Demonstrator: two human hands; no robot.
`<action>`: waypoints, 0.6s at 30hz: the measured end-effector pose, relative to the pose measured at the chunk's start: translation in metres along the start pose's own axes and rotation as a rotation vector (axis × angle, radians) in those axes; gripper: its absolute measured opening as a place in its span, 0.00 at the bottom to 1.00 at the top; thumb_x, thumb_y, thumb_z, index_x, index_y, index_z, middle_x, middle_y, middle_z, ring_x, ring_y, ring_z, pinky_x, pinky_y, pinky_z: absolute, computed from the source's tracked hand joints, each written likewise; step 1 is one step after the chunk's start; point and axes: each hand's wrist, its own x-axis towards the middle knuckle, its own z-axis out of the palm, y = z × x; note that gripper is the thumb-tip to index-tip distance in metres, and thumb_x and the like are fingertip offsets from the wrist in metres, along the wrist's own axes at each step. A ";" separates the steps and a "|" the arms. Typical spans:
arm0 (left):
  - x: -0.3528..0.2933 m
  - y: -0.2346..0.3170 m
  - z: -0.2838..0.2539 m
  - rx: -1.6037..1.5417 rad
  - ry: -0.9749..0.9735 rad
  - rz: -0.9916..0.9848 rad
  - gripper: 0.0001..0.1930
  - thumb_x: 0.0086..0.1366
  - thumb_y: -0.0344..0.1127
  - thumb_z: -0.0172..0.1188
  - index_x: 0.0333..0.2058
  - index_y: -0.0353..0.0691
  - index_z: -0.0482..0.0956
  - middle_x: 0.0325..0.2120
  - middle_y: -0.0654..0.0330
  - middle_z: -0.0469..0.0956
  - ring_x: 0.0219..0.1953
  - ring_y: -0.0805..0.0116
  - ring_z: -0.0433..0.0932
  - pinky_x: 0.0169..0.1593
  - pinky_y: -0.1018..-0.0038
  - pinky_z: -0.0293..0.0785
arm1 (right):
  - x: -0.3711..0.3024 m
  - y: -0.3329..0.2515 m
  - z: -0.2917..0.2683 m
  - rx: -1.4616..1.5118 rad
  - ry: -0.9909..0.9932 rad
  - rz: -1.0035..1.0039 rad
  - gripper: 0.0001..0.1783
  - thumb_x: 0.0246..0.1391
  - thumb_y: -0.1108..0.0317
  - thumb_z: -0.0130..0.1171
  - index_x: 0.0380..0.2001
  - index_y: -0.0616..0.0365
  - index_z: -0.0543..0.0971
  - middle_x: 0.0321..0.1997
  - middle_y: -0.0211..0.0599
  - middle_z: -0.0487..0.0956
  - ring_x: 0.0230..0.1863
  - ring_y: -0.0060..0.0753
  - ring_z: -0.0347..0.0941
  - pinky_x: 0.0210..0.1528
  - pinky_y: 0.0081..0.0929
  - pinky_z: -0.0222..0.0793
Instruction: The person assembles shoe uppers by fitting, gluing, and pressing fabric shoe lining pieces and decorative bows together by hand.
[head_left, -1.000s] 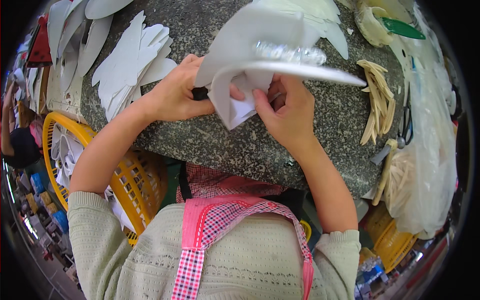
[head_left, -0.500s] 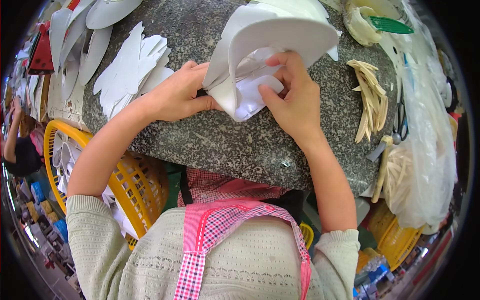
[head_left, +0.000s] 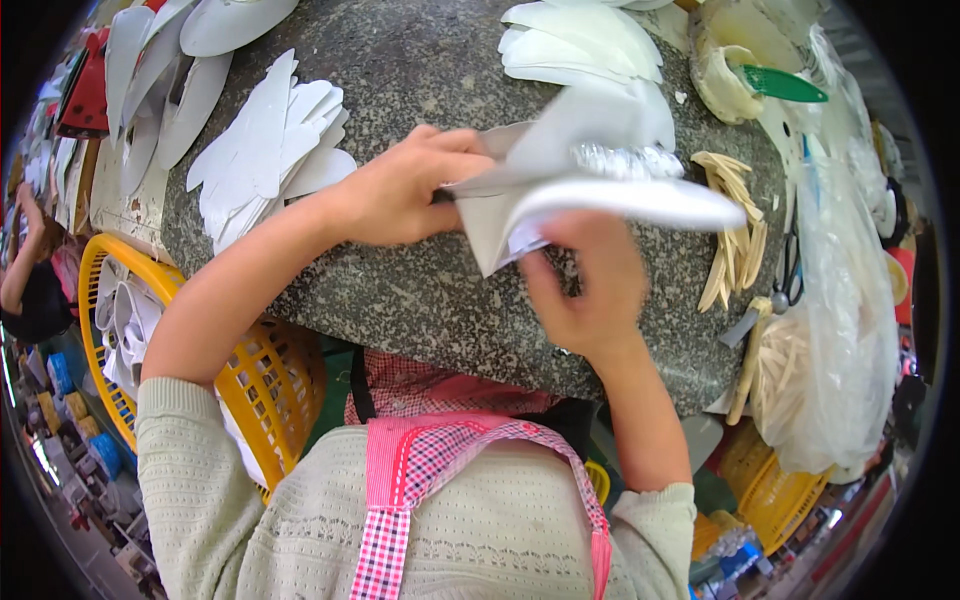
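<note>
Over the stone tabletop (head_left: 450, 320) I hold a curved, folded white piece (head_left: 590, 190) that looks like a shoe upper; its kind is not certain. My left hand (head_left: 410, 190) pinches its left edge between thumb and fingers. My right hand (head_left: 590, 285) is bent at its lower fold, fingers partly hidden under the rim, thumb below, all smeared by motion. The right side of the piece is blurred too. A shiny, crinkled strip shows along its middle. Beyond it lies a fanned stack of white pieces (head_left: 580, 45).
A pile of flat white cutouts (head_left: 255, 150) lies left, with larger white pieces (head_left: 205, 90) behind. A yellow basket (head_left: 265, 390) stands at the left edge. On the right are thin pale strips (head_left: 735, 235), a hammer (head_left: 750, 350), a green-handled brush (head_left: 785, 83) and a clear plastic bag (head_left: 850, 300).
The white piece has tipped down and swung to the right, uncovering the stack behind it. My right hand has moved slightly down; my left keeps its hold.
</note>
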 end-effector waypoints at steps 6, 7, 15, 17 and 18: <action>-0.012 -0.002 -0.026 -0.205 0.212 -0.118 0.17 0.44 0.21 0.61 0.36 0.35 0.77 0.31 0.57 0.79 0.37 0.63 0.77 0.45 0.70 0.71 | 0.011 0.015 0.001 0.190 -0.361 0.101 0.18 0.38 0.74 0.58 0.38 0.62 0.74 0.43 0.39 0.74 0.45 0.46 0.68 0.47 0.35 0.66; -0.018 0.004 -0.032 -0.124 0.399 -0.097 0.16 0.44 0.20 0.60 0.36 0.35 0.77 0.29 0.57 0.79 0.35 0.64 0.77 0.45 0.70 0.71 | 0.012 0.016 0.003 0.097 -0.380 -0.001 0.18 0.37 0.75 0.58 0.38 0.61 0.74 0.43 0.37 0.73 0.45 0.44 0.68 0.47 0.34 0.66; -0.010 0.081 -0.012 0.900 0.096 0.338 0.07 0.45 0.34 0.54 0.25 0.42 0.70 0.20 0.62 0.69 0.27 0.69 0.72 0.41 0.71 0.70 | 0.025 -0.013 0.002 -0.322 -0.558 -0.220 0.14 0.39 0.74 0.53 0.34 0.64 0.75 0.35 0.38 0.69 0.43 0.41 0.65 0.42 0.33 0.68; -0.034 0.089 -0.010 0.962 -0.057 0.139 0.09 0.46 0.32 0.54 0.30 0.39 0.72 0.28 0.60 0.75 0.34 0.65 0.76 0.41 0.71 0.70 | 0.024 -0.011 0.007 -0.394 -0.414 -0.274 0.13 0.40 0.73 0.54 0.34 0.63 0.76 0.38 0.41 0.70 0.42 0.46 0.67 0.43 0.35 0.67; -0.045 0.086 -0.004 0.965 -0.061 0.138 0.09 0.46 0.32 0.54 0.30 0.39 0.72 0.28 0.60 0.75 0.34 0.65 0.76 0.41 0.71 0.70 | 0.022 -0.014 0.008 -0.391 -0.411 -0.274 0.13 0.40 0.73 0.54 0.34 0.63 0.76 0.38 0.41 0.70 0.42 0.46 0.67 0.43 0.35 0.67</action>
